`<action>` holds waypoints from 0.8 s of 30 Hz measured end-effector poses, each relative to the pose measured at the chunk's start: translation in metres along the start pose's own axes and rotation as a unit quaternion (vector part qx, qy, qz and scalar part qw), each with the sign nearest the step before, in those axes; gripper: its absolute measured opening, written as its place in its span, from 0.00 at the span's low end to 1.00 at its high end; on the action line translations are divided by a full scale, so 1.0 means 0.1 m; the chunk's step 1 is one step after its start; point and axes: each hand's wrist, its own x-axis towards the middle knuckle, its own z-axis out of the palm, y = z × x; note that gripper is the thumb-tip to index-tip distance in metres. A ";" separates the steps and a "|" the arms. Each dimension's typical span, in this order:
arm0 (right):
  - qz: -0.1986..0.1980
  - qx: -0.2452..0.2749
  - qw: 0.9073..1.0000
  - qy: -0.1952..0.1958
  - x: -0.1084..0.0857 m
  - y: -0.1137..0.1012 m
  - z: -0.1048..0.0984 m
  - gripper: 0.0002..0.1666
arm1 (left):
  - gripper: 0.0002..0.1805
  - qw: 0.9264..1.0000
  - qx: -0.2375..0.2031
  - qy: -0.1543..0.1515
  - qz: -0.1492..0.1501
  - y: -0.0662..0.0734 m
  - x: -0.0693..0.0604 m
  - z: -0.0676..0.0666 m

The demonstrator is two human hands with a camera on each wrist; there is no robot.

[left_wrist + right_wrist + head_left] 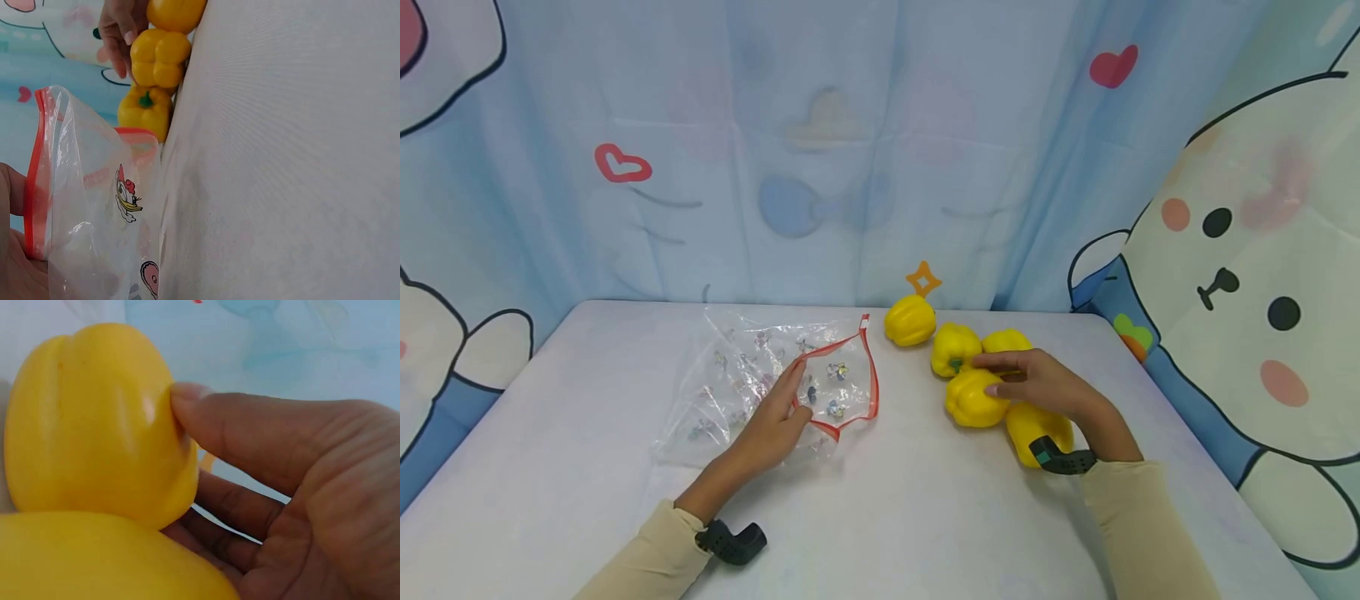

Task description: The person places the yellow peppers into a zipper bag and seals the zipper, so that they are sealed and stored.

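My left hand grips the red-edged opening of a clear plastic bag, thumb on the near side; the printed bag also shows in the left wrist view. The bag lies mostly flat, its mouth facing right. At the right, my right hand is over a group of yellow bell peppers, its fingers extended behind the front-left pepper. In the right wrist view my thumb touches the side of a yellow pepper, with the other fingers partly hidden behind it.
One yellow pepper sits at the back, beside another with a green stem. A further pepper is behind my right hand, and one lies under the wrist. A patterned curtain hangs behind the white table.
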 end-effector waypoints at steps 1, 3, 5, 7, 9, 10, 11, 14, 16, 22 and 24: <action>0.005 0.002 1.000 -0.003 0.01 0.01 0.01 0.34 | 0.38 1.000 0.000 0.001 -0.001 0.01 0.00 0.00; 0.018 0.002 1.000 -0.009 0.02 0.02 0.02 0.38 | 0.38 1.000 0.000 0.002 -0.005 0.02 0.00 0.01; 0.030 -0.006 0.999 -0.014 0.03 0.03 0.04 0.41 | 0.38 1.000 -0.002 0.003 -0.006 0.04 0.00 0.01; 0.035 -0.019 0.999 -0.017 0.03 0.02 0.05 0.42 | 0.38 1.000 -0.007 0.004 -0.003 0.05 0.00 0.01; 0.035 -0.036 0.999 -0.019 0.02 0.00 0.06 0.41 | 0.37 1.000 -0.019 0.001 0.004 0.06 -0.01 0.01; 0.033 -0.042 0.998 -0.018 0.02 0.00 0.06 0.41 | 0.37 1.000 -0.025 0.000 0.008 0.06 -0.01 0.01; 0.032 -0.045 0.998 -0.018 0.02 -0.01 0.07 0.40 | 0.37 0.999 -0.031 -0.002 0.012 0.06 -0.01 0.01; 0.024 -0.051 0.998 -0.014 0.03 -0.02 0.11 0.39 | 0.37 0.999 -0.046 -0.007 0.020 0.06 -0.03 0.02; 0.024 -0.050 0.998 -0.009 0.04 -0.04 0.13 0.38 | 0.36 0.999 -0.049 -0.008 0.022 0.07 -0.04 0.02; 0.016 -0.059 0.998 -0.003 0.04 -0.14 0.15 0.36 | 0.36 0.999 -0.048 -0.003 0.025 0.08 -0.03 0.02; 0.004 -0.060 0.998 -0.010 0.03 -0.16 0.15 0.35 | 0.35 0.998 -0.049 -0.003 0.027 0.08 -0.03 0.02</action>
